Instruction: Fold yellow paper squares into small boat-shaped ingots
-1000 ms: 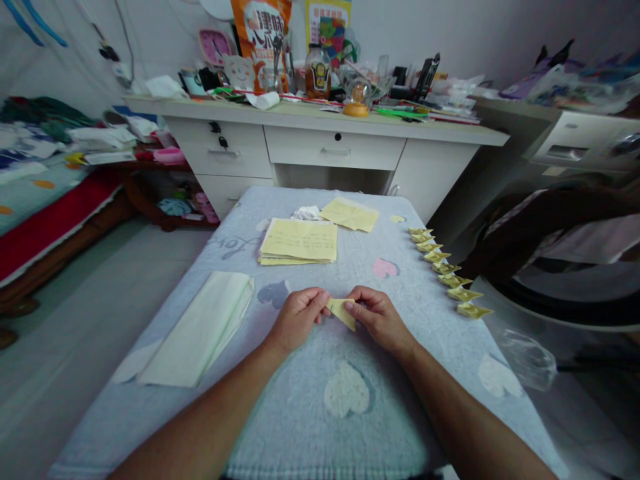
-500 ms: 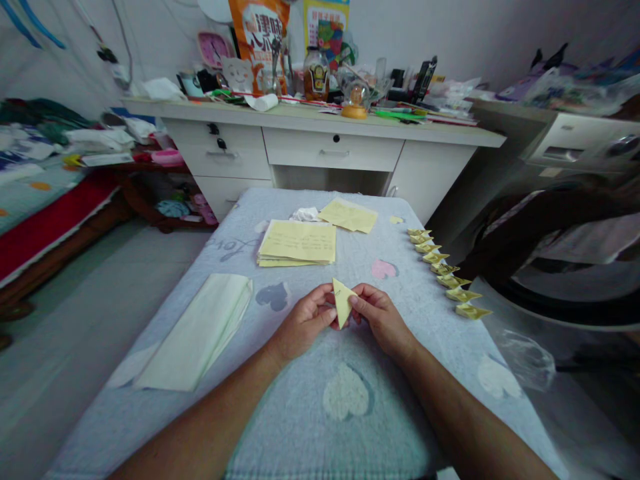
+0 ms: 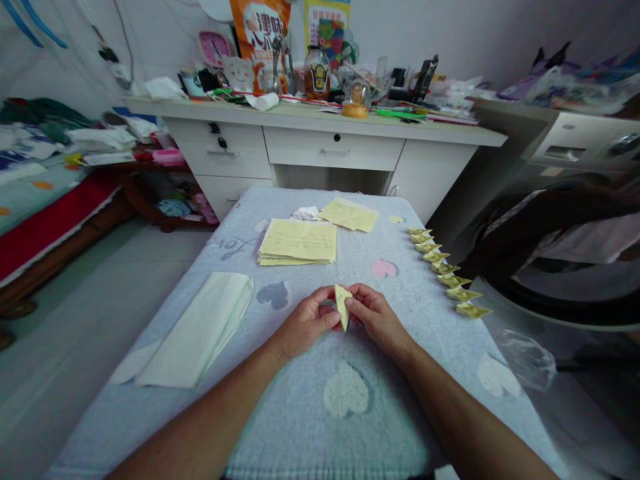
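A small folded piece of yellow paper (image 3: 343,307), narrow and pointed at its ends, is held upright between my two hands above the cloth. My left hand (image 3: 311,321) pinches its left side, thumb near the lower point. On the other side my right hand (image 3: 376,312) grips it with the thumb pressed on the front face. The fingers behind the paper are partly hidden. Beyond my hands lies a stack of yellow paper sheets (image 3: 299,241) with writing. Folded yellow paper boats (image 3: 457,280) stand in a row along the table's right side.
Folded pale cloth or paper (image 3: 200,333) lies at the left on the cloth-covered table (image 3: 280,427). More yellow sheets (image 3: 350,215) and a crumpled white tissue (image 3: 306,213) lie at the far end. A cluttered desk (image 3: 310,120) stands behind, a washing machine (image 3: 575,153) at right.
The paper has turned and looks narrower, its top point lower than before. My right thumb has moved slightly left across its face; both hands keep hold.
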`<state>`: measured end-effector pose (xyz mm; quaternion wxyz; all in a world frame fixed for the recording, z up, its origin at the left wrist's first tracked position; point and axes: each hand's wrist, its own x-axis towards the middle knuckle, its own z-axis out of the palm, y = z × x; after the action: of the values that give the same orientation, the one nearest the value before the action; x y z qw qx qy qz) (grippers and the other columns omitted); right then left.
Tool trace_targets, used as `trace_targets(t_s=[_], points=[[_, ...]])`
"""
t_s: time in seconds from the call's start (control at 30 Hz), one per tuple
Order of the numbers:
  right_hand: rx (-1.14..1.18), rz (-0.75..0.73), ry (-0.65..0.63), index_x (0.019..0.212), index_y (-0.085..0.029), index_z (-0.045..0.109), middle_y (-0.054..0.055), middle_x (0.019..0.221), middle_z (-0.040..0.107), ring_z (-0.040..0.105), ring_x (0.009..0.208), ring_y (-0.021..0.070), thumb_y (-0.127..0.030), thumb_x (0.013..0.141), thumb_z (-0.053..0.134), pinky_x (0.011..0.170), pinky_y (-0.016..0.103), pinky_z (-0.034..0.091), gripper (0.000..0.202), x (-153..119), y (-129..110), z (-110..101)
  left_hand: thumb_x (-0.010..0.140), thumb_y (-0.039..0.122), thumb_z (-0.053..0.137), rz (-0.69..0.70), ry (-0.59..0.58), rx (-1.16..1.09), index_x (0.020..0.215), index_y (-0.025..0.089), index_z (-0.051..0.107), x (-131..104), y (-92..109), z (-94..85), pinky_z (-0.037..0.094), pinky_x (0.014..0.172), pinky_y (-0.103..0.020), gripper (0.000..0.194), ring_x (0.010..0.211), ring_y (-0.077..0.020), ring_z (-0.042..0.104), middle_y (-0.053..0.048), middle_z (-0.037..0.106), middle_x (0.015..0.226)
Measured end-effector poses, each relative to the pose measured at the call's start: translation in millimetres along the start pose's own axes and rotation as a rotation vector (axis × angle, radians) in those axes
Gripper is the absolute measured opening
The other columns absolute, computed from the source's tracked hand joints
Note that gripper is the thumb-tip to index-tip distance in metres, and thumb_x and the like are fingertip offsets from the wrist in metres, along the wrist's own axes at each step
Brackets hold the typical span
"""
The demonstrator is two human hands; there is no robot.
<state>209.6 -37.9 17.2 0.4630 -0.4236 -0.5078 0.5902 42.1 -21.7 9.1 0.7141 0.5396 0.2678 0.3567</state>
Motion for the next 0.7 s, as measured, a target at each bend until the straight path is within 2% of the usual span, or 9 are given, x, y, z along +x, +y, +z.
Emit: trace_targets(t_s=[0.07,0.2,0.3,0.53,0.63,0.7], points=[[0.019,-0.004,-0.005,0.091,-0.018,0.055,-0.003,0.065,0.058,0.050,0.051,0.0082,-0.045,0.081,0.064,0.048,0.021,0.036,0.030,0.4,2.5,-0.3,0.082,0.028,0.064,-0.007,0.005,-0.001,0.124,0.017,0.052,0.0,-1.4,-0.3,0.046,0.068,-0.024,0.045,0.071,-0.0108,0.057,-0.003,0.061,0.086],[0.097,-0.002,-0.024,0.094,-0.022,0.045,-0.006,0.063,0.058,0.056,0.052,0.0109,-0.045,0.080,0.065,0.050,0.022,0.040,0.033,1.1,6.4,0.8,0.082,0.026,0.063,0.006,-0.006,-0.009,0.126,0.021,0.050,0.1,-2.8,-0.4,0.048,0.071,-0.028,0.046,0.079,-0.0141,0.062,-0.006,0.057,0.108],[0.091,-0.007,-0.029,0.090,-0.023,0.042,-0.005,0.065,0.059,0.058,0.053,0.0117,-0.045,0.081,0.064,0.050,0.022,0.040,0.033,0.9,7.3,1.6,0.082,0.026,0.064,0.004,0.020,0.019,0.125,0.021,0.050,0.8,-3.4,-0.4,0.048,0.070,-0.027,0.046,0.076,-0.0125,0.062,-0.007,0.056,0.111],[-0.226,-0.130,0.048,0.083,-0.020,0.049,-0.002,0.071,0.058,0.055,0.064,0.0123,-0.041,0.082,0.065,0.060,0.024,0.042,0.026,-3.9,3.9,3.3,0.080,0.029,0.066,0.004,0.190,0.179,0.124,0.020,0.049,1.1,-2.1,-2.2,0.048,0.066,-0.022,0.048,0.071,-0.0093,0.060,-0.006,0.061,0.107],[-0.360,-0.144,0.073,0.083,-0.020,0.052,-0.001,0.072,0.057,0.052,0.064,0.0123,-0.041,0.081,0.066,0.059,0.024,0.041,0.026,-5.5,1.9,4.8,0.081,0.031,0.065,-0.005,0.212,0.256,0.126,0.020,0.049,-0.2,-0.1,-1.5,0.049,0.067,-0.023,0.049,0.074,-0.0110,0.061,-0.006,0.063,0.103],[-0.366,-0.153,0.058,0.085,-0.019,0.053,-0.001,0.073,0.056,0.051,0.065,0.0121,-0.041,0.083,0.064,0.060,0.024,0.040,0.024,-6.1,1.1,5.6,0.080,0.029,0.065,0.003,0.215,0.297,0.127,0.020,0.049,-1.1,1.1,-0.3,0.050,0.067,-0.023,0.051,0.076,-0.0126,0.062,-0.006,0.064,0.100]])
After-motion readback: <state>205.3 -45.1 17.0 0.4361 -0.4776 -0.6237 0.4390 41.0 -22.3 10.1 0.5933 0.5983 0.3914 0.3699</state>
